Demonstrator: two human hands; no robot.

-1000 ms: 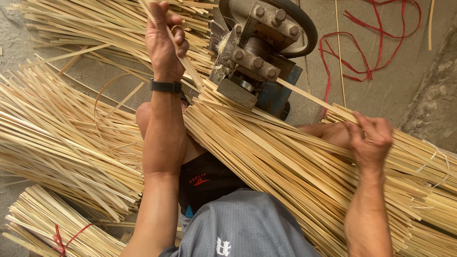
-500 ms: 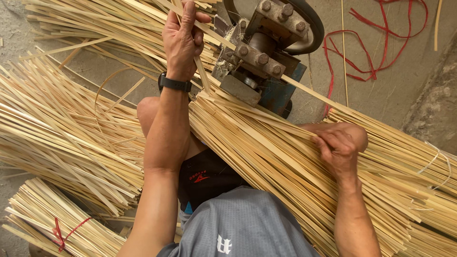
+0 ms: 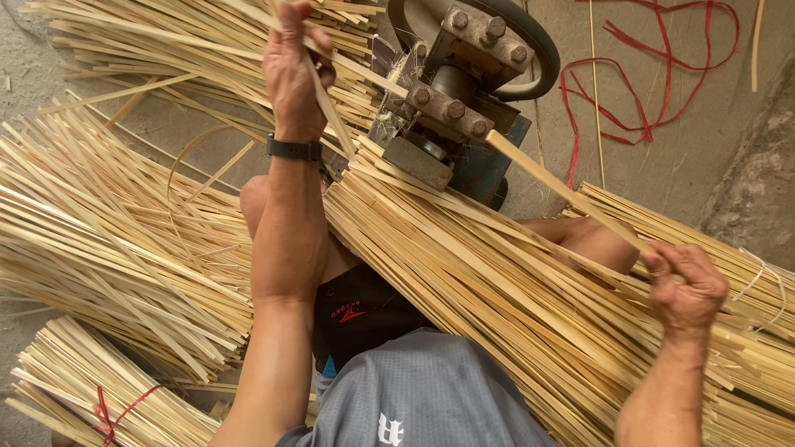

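Observation:
My left hand (image 3: 294, 70), with a black watch on the wrist, is raised and closed around a thin bamboo strip (image 3: 327, 103) coming off the left side of a small metal splitting machine (image 3: 460, 91). My right hand (image 3: 687, 277) pinches the tail of a bamboo slat (image 3: 546, 178) that runs slanting up into the machine's right side. A thick pile of bamboo slats (image 3: 497, 290) lies across my lap between the hands.
Loose bamboo strips (image 3: 108, 232) fan out on the left and behind the machine. A bundle tied with red string (image 3: 99, 406) lies at lower left. Red cords (image 3: 638, 83) lie on the concrete floor at upper right.
My right hand has moved right and back along the slat, from resting on the pile to gripping the slat's end. My left hand has stayed at the machine with its strip.

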